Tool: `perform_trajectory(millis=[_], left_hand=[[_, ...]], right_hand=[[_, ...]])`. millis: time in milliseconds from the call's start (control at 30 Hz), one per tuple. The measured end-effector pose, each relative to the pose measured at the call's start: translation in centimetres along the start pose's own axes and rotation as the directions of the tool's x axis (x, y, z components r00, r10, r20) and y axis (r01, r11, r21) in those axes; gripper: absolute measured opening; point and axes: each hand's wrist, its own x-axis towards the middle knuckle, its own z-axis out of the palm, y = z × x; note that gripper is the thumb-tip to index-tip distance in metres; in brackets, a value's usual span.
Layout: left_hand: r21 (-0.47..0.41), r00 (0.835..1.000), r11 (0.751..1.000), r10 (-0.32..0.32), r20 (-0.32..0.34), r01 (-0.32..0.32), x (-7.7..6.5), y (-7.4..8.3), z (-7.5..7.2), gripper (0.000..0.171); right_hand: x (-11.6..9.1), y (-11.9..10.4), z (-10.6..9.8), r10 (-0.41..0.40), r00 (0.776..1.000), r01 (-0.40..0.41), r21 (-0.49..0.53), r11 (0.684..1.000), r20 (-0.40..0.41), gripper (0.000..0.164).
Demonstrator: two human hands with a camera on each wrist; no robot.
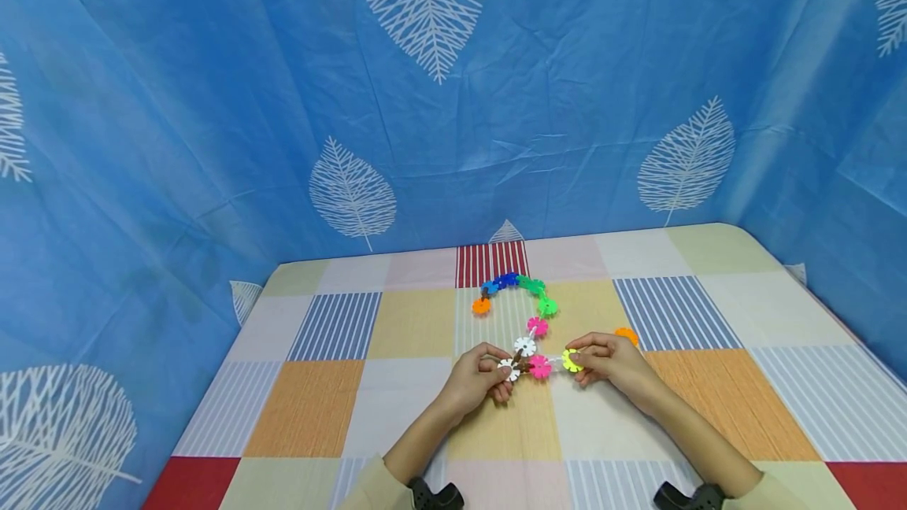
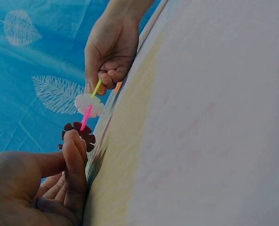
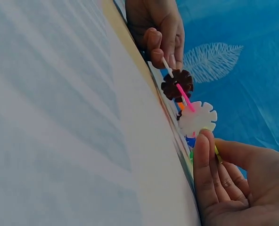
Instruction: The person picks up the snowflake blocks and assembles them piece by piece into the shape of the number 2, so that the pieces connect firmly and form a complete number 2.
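Note:
Between my two hands stretches a short row of flower-shaped interlocking discs. My left hand (image 1: 476, 378) pinches a white disc (image 1: 507, 371) at the left end, beside a brown disc (image 2: 78, 136). A pink disc (image 1: 540, 367) sits mid-row, slotted into the brown disc and a pale white disc (image 3: 198, 118). At the right end, my right hand (image 1: 615, 364) pinches a yellow disc (image 1: 571, 361) between thumb and fingers. Just behind the row is another white disc (image 1: 525, 346); whether it joins the held row I cannot tell.
A curved chain of discs runs away over the patchwork tablecloth (image 1: 411, 392): pink (image 1: 538, 327), green (image 1: 548, 306), dark blue (image 1: 506, 281) and orange (image 1: 481, 306). Another orange disc (image 1: 627, 335) lies behind my right hand. Blue leaf-print curtain (image 1: 496, 140) surrounds the table.

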Motion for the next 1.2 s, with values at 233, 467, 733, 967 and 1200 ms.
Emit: perform_trajectory(millis=[233, 467, 733, 967, 1200], left_hand=[[0.013, 1.0, 1.0, 0.016, 0.001, -0.016, 0.0, 0.0, 0.1, 0.018], [0.048, 0.999, 0.999, 0.015, -0.051, -0.012, -0.1, 0.2, 0.5, 0.017], [0.072, 0.998, 0.997, 0.012, -0.056, -0.008, 0.0, 0.4, 0.3, 0.017], [0.067, 0.999, 0.998, -0.005, -0.053, 0.008, 0.2, 0.1, 0.2, 0.017], [0.051, 0.999, 0.999, -0.007, -0.051, 0.01, 0.2, 0.0, 0.2, 0.017]], right_hand=[[-0.1, 0.1, 0.5, -0.043, 0.999, 0.044, -0.02, 0.999, 0.016, 0.037], [-0.1, -0.1, 0.7, -0.06, 0.998, 0.061, -0.02, 0.998, 0.024, 0.034], [0.4, -0.4, -2.1, -0.262, 0.959, 0.18, -0.477, 0.861, -0.112, 0.024], [-0.1, 0.0, -7.2, -0.36, 0.924, 0.134, -0.771, 0.623, -0.131, 0.035], [0.0, 0.5, -7.9, -0.341, 0.934, 0.169, -0.714, 0.68, -0.104, 0.027]])
